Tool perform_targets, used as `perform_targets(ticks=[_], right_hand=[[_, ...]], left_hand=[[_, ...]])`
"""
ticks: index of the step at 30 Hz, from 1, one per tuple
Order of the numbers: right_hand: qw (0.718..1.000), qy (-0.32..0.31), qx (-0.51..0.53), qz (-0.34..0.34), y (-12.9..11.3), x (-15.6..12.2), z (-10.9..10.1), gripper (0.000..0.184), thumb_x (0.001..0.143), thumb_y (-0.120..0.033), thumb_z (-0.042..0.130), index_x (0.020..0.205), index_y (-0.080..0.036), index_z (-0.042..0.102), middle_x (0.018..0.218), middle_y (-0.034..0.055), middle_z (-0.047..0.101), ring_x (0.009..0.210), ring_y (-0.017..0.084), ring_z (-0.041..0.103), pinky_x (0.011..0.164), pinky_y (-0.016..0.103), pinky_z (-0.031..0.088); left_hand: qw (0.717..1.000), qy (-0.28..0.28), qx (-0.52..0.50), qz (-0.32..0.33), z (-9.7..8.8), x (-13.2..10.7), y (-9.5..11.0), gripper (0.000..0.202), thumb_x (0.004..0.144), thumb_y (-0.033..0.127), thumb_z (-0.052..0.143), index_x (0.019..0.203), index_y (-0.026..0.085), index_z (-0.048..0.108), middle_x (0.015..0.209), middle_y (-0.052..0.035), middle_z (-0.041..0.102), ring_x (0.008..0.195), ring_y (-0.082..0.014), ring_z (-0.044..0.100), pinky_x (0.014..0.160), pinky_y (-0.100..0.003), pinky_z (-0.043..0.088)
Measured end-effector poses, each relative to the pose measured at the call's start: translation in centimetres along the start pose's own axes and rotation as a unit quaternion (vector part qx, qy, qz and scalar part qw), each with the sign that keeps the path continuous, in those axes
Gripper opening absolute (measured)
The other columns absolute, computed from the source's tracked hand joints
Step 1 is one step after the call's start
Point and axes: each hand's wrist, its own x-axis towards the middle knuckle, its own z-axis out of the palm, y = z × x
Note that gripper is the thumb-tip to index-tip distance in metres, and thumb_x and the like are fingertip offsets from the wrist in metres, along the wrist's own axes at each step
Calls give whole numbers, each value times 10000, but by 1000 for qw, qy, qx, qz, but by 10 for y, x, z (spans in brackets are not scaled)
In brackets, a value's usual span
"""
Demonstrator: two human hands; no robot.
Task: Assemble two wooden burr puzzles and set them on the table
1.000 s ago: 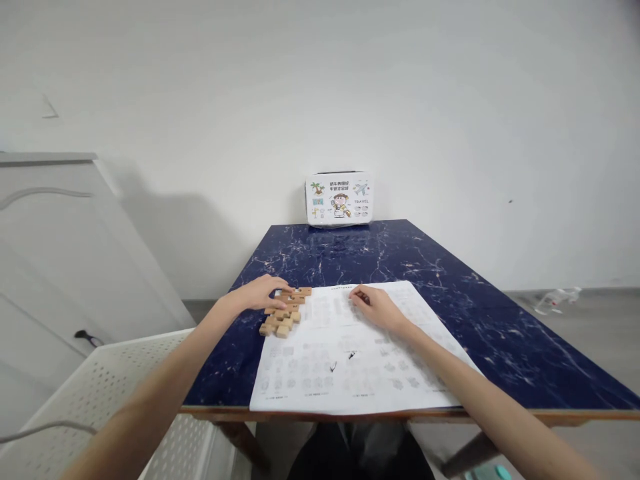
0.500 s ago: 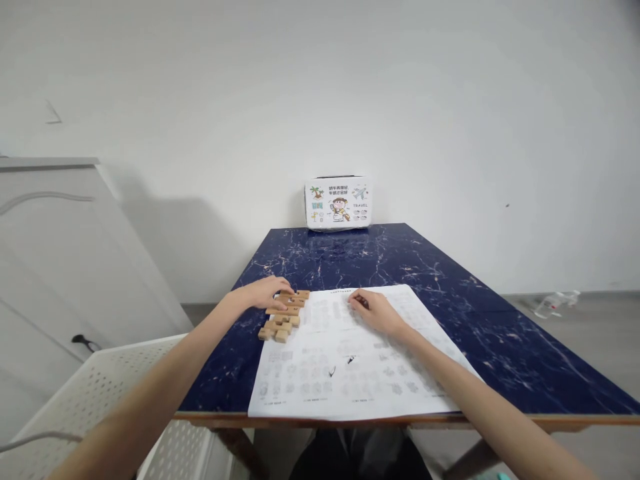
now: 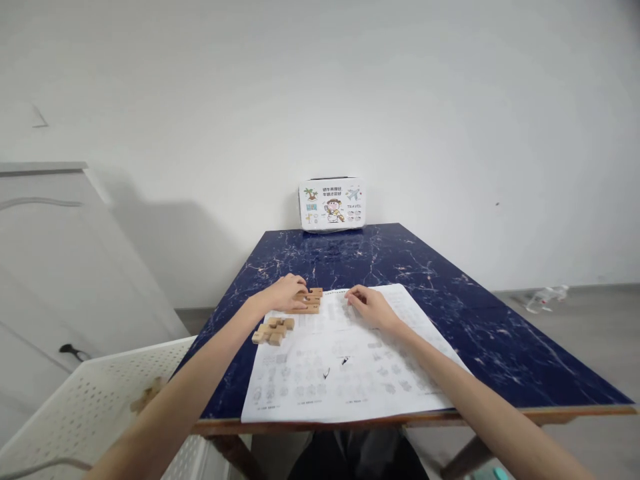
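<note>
At the paper's upper left edge, my left hand [image 3: 286, 292] is closed over a row of notched wooden bars [image 3: 311, 308], its thumb on the near side and its fingers on the far side. A cluster of smaller wooden burr pieces [image 3: 274, 330] lies just nearer, apart from the bars. My right hand [image 3: 373, 307] rests on the printed sheet [image 3: 320, 407] near its top edge, fingers curled together, with nothing visible in them. Faint diagrams and two dark marks show on the sheet.
A blue marbled table [image 3: 340, 260] carries the sheet. A white cartoon-printed case [image 3: 333, 205] stands against the wall at its far end. To the left are a white perforated basket [image 3: 100, 380] with wooden pieces [image 3: 148, 393] inside, and a white cabinet [image 3: 55, 267].
My left hand has slid the notched bars to the right, away from the smaller pieces. My right hand stays near the same place. The view has shifted slightly, showing wooden pieces in the basket.
</note>
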Motion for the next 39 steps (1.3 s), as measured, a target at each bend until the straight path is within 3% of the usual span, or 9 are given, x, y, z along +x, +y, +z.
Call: perform_targets(ticks=[5,9,14,18,23,31,36,39], right_hand=[[997,61,37,31,8,7,-4,308,903,-473,547,879,-191,668,834,60,747,708,193,642,676,300,464],[996,66,50,32,15,11,-9,324,888,-496,567,874,-190,673,827,66,746,744,201,652,706,306,482],[994,74,66,37,20,15,-12,342,878,-507,565,889,-183,676,821,68,745,726,195,653,697,305,497],[994,82,67,39,21,16,-13,331,878,-501,561,887,-191,674,812,67,748,729,201,661,676,302,495],[995,81,52,34,19,14,-14,299,883,-464,562,886,-190,681,805,57,747,720,198,663,712,310,490],[997,78,-12,-15,12,9,-15,272,912,-416,542,909,-198,704,873,51,760,783,205,676,732,302,491],[996,72,-36,-36,7,6,-16,264,918,-405,543,897,-200,708,829,42,747,726,194,646,692,294,476],[996,64,-37,-44,6,5,-17,260,924,-395,537,892,-200,707,833,42,746,704,186,631,683,290,475]], left_hand=[[1000,10,-5,15,11,18,41,407,815,531,712,1032,193,772,1368,-149,641,1285,-349,525,1055,-394,405],[999,35,-29,25,19,28,72,381,735,529,782,946,212,778,1288,-136,682,1211,-346,574,1027,-392,438],[993,75,-88,7,28,32,93,367,718,510,805,922,207,766,1222,-143,709,1189,-366,600,978,-397,479],[985,91,-144,-14,35,26,97,454,779,501,764,1120,206,725,1194,-132,720,1165,-349,627,952,-396,499],[969,119,-210,-53,46,13,101,639,861,556,696,1368,185,578,1377,-171,637,1247,-342,605,1017,-433,489],[943,201,-256,-67,65,18,97,236,959,331,597,1152,221,677,1192,-120,738,1172,-301,645,1042,-441,490],[926,216,-300,-80,72,26,91,201,911,253,646,1107,226,683,1121,-95,763,1029,-245,715,960,-390,559],[917,221,-321,-82,75,28,89,250,869,207,683,1119,217,686,1159,-99,749,1072,-241,708,995,-387,551]])
